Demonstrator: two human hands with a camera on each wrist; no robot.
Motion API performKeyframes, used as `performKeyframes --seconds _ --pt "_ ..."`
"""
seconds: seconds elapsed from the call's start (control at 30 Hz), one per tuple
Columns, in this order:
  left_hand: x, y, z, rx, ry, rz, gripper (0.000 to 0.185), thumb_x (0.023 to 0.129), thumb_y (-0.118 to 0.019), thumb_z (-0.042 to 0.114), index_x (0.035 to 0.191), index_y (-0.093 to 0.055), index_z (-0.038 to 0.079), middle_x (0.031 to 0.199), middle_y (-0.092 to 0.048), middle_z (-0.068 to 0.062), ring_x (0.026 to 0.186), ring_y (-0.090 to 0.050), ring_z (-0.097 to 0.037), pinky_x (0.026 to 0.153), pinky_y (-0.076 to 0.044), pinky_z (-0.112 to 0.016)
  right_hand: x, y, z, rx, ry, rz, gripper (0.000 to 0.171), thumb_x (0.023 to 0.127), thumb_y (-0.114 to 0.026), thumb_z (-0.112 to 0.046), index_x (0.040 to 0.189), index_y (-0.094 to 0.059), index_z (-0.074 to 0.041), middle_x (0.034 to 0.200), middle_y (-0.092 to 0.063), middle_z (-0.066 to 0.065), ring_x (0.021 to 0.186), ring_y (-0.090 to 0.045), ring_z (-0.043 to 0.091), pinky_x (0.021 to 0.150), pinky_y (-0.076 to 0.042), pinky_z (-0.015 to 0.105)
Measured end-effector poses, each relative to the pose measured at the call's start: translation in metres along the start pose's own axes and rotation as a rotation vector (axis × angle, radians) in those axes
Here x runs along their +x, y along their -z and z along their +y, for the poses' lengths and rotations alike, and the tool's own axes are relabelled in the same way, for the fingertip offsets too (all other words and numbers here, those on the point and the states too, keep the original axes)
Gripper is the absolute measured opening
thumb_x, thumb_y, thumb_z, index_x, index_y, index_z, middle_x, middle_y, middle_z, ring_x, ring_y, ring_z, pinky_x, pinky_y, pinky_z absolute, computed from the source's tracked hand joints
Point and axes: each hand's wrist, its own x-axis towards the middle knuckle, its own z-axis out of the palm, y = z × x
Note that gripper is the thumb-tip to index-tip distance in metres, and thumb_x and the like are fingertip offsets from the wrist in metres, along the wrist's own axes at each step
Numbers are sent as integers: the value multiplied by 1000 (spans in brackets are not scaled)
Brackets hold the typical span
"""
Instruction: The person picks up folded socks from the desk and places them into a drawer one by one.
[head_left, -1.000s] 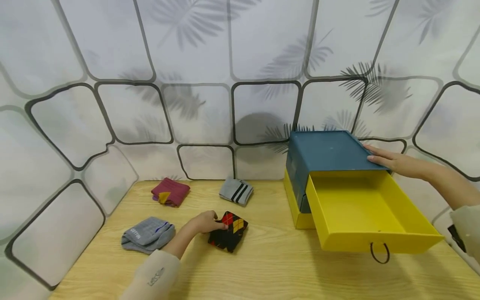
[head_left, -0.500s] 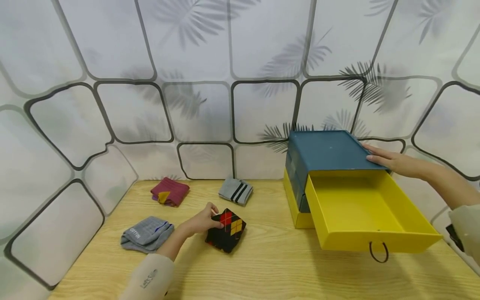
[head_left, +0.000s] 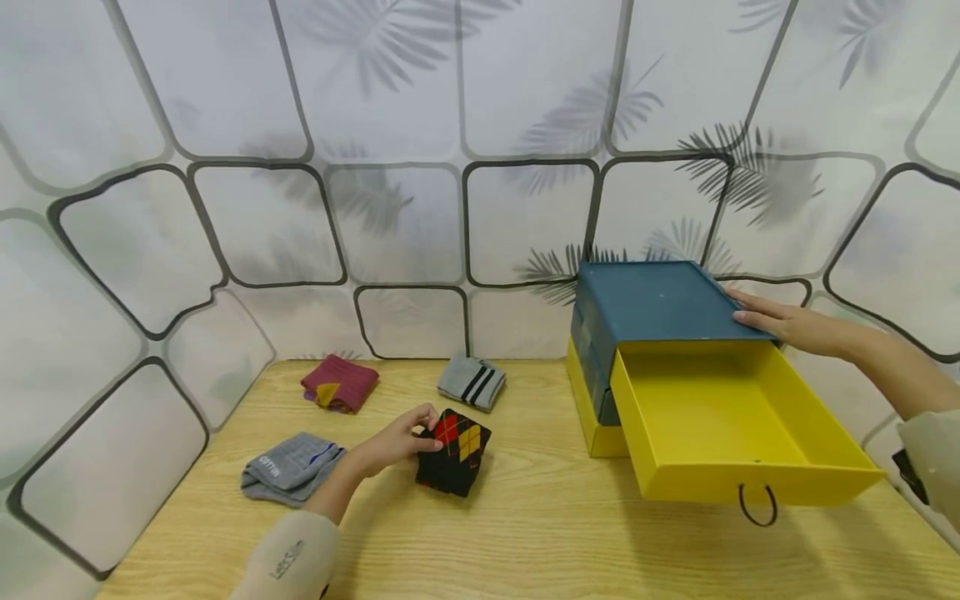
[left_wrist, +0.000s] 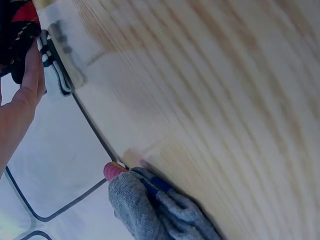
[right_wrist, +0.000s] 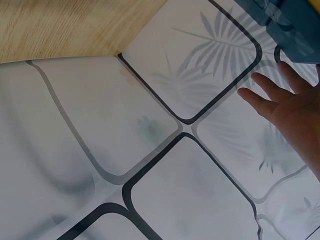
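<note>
My left hand (head_left: 397,442) pinches the edge of a folded black sock with red and yellow argyle diamonds (head_left: 453,454), tilted up off the wooden table. In the left wrist view, part of that black sock (left_wrist: 17,35) shows beside the fingers. At the right, my right hand (head_left: 802,325) rests with straight fingers on the side edge of a blue drawer cabinet (head_left: 667,300). Below the cabinet's top, a yellow drawer (head_left: 765,485) is pulled out with nothing in it. In the right wrist view, the right hand (right_wrist: 295,107) has its fingers spread beside the blue cabinet.
Folded grey socks marked COTTON (head_left: 288,468) lie left of my left hand. Behind are a maroon folded pair (head_left: 341,383) and a light grey pair with black stripes (head_left: 472,382). A patterned cloth wall (head_left: 405,225) borders the table (head_left: 525,533).
My left hand has drawn slightly left and up, lifting and tilting the argyle sock. My right hand, the cabinet and the drawer stay as they were.
</note>
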Motion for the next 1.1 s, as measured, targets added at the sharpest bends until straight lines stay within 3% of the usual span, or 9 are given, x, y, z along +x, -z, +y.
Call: performKeyframes --seconds 0.13,0.23,0.33,0.43,0.57,0.83,1.1 --pt "0 0 2 -40 -1 -20 11 90 -56 2 94 -48 -3 106 -45 -14 79 -43 -20 57 -38 -33 0 -1 0 -3 -6 7 61 101 -33 -28 147 3 -9 144 3 34 124 -3 58 88 -10 71" --pt "0 1 1 -67 13 -35 23 91 -55 1 113 -59 -1 126 -44 -17 78 -45 -18 57 -40 -32 0 -1 0 -7 -10 13 62 101 -33 -29 147 3 -9 144 2 34 124 -3 58 88 -10 70" --pt "1 2 0 -72 21 -18 37 89 -56 1 126 -55 2 137 -38 -20 84 -50 -16 63 -45 -32 -1 -1 0 -11 -12 14 62 101 -33 -29 147 3 -9 144 2 34 124 -3 59 88 -11 70" --pt "1 2 1 -92 34 16 43 87 -59 2 129 -53 4 139 -35 -21 99 -55 -23 75 -49 -38 -1 -1 -1 -8 -7 10 62 101 -32 -29 147 4 -10 144 3 34 124 -3 59 87 -10 71" --pt "2 1 7 -156 54 54 47 86 -61 1 132 -51 5 142 -30 -21 113 -48 -33 86 -44 -46 0 -2 -1 -5 -6 6 62 101 -32 -29 147 3 -9 144 4 33 124 -3 59 87 -11 71" --pt "8 -3 43 -301 152 193 47 87 -55 -3 133 -48 4 139 -35 -21 116 -45 -35 88 -42 -47 1 -2 -1 2 -9 22 61 101 -33 -28 148 0 -7 144 2 33 124 -5 59 87 -11 71" --pt "13 -8 81 -341 158 169 48 87 -56 -3 133 -49 7 143 -30 -17 121 -40 -35 90 -40 -49 2 -1 -2 0 -15 12 61 102 -32 -27 147 3 -7 144 4 34 125 -2 58 89 -9 71"
